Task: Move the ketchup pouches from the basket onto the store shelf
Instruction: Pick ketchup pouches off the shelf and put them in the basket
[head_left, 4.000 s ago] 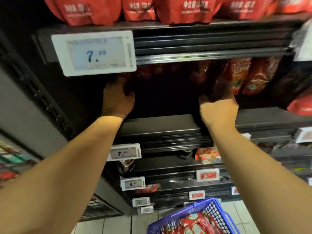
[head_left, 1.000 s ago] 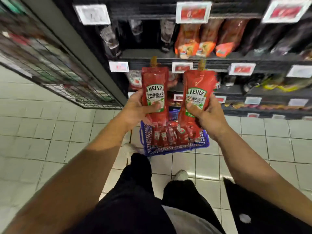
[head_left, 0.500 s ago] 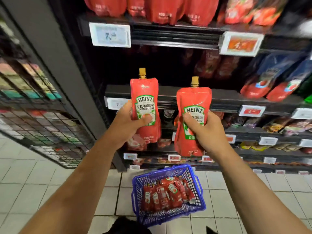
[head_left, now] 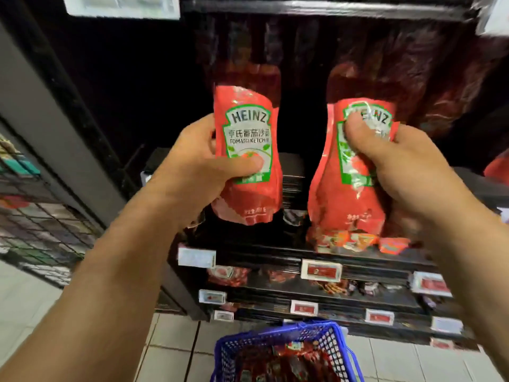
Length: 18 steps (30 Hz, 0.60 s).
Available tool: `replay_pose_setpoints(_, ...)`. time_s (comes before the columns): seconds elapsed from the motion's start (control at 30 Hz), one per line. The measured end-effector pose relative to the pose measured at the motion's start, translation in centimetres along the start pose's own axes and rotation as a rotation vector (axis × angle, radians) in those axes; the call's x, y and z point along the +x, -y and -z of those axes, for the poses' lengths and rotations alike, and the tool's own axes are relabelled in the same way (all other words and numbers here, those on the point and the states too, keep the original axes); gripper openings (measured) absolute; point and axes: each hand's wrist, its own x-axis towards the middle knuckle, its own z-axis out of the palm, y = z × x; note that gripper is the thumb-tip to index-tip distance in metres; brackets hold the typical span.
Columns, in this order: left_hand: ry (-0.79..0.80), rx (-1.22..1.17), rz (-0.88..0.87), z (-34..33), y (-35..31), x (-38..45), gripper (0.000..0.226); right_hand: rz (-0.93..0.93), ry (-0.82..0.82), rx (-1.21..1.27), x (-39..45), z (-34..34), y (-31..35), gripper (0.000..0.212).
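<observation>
left hand (head_left: 190, 164): my grip is wrapped round the left pouch (head_left: 248, 155), thumb across its label, fingers behind; it sits at 9 o'clock of the other pouch.
right hand (head_left: 407, 172): grip wrapped round the right pouch (head_left: 355, 183), thumb pressed on the label, which crumples under it.
pouches: both upright, apart from each other, held up in front of the dark shelf (head_left: 292, 172) opening; i cannot tell whether either touches the shelf.
basket (head_left: 278, 337): blue, on the floor at 6 o'clock, with more red pouches inside, blurred.
shelf back: dim red packs stand behind, at 12 o'clock.
price tags (head_left: 321, 269): white, along the lower shelf edges.
</observation>
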Motion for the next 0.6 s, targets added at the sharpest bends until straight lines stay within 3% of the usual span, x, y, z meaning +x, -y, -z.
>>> replay_pose_setpoints(0.2,-0.059,0.025,0.102,-1.0,-2.5,5.0,0.050,-0.088,-0.116,0.015,5.2,0.5,0.5,0.029)
replay_pose_setpoints(0.27,-0.115,0.063,0.090,-1.2,-2.8,6.6,0.022,-0.121,-0.087,0.007,6.7,0.2,0.8,0.055)
replay_pose_setpoints(0.33,-0.161,0.117,0.069,-1.8,-2.9,8.0,0.022,-0.037,-0.138,-0.023,8.3,0.1,1.0,0.068)
replay_pose_setpoints(0.43,-0.174,0.226,-0.007,-2.4,-2.5,10.7,0.039,0.085,-0.084,-0.088,10.2,-0.4,0.8,0.046)
replay_pose_setpoints(0.5,-0.176,0.359,-0.071,-2.4,-2.3,12.8,0.040,0.141,-0.029,-0.098,11.3,-0.4,0.2,0.049)
replay_pose_setpoints(0.6,-0.141,0.549,-0.205,-2.0,-1.7,15.6,0.052,0.236,-0.026,-0.126,12.7,-0.6,-0.1,0.033)
